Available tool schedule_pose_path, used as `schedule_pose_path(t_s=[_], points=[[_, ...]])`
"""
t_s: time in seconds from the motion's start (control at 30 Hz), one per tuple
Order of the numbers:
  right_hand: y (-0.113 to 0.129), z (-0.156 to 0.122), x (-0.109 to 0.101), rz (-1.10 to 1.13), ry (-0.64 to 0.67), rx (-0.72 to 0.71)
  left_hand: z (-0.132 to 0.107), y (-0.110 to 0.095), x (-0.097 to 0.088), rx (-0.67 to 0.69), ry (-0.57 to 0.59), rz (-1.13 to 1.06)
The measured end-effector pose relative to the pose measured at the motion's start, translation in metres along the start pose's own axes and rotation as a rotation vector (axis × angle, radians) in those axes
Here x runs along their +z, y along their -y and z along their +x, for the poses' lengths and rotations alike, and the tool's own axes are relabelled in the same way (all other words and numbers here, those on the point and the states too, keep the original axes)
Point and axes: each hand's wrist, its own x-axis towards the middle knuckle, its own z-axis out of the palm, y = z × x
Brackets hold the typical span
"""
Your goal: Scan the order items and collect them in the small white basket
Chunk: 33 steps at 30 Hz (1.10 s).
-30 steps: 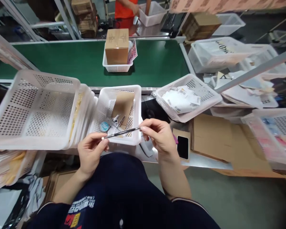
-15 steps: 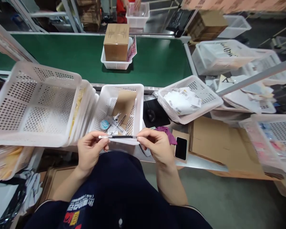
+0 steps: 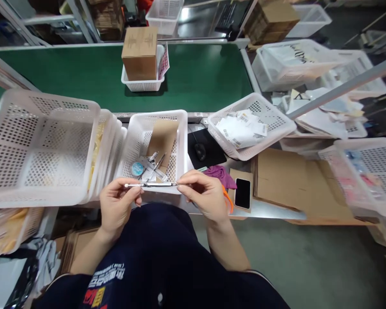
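Observation:
A slim pen-like stick (image 3: 157,184) lies level between my hands, over the near rim of a white basket (image 3: 183,141). My left hand (image 3: 119,201) pinches its left end between thumb and fingers. At the other end, my right hand (image 3: 202,193) has thumb and forefinger closed on the tip. The stick looks pale and silvery with a dark part near the left; its exact kind is unclear. Inside the basket are a round blue-topped container (image 3: 137,168), a piece of brown cardboard (image 3: 164,137), and several thin metallic, pen-like items in clear wrapping.
A large white basket (image 3: 93,124) stands at left beside nested ones. Right of the middle are a mouse (image 3: 200,151), a purple cloth (image 3: 220,174), a phone (image 3: 242,193) and a basket of white packets (image 3: 242,131). A carton (image 3: 140,56) sits on the green belt (image 3: 206,77).
The stick has turned in my fingers: its dark middle now shows pale. Both hands keep their pinch. The whole view has shifted slightly, and an orange ring-shaped thing now shows beside my right hand.

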Motion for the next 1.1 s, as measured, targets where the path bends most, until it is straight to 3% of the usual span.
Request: schedule_pose_path(t_s=[0.2, 0.9, 1.1], points=[[-0.001, -0.002, 0.001, 0.006, 0.000, -0.063, 0.001, -0.001, 0.002, -0.045, -0.020, -0.046], [0.004, 0.000, -0.007, -0.035, 0.002, -0.066, 0.006, -0.006, 0.002, -0.017, 0.004, -0.079], [0.000, 0.002, -0.010, -0.006, -0.031, 0.101, 0.006, -0.004, 0.004, 0.006, 0.011, -0.077]])
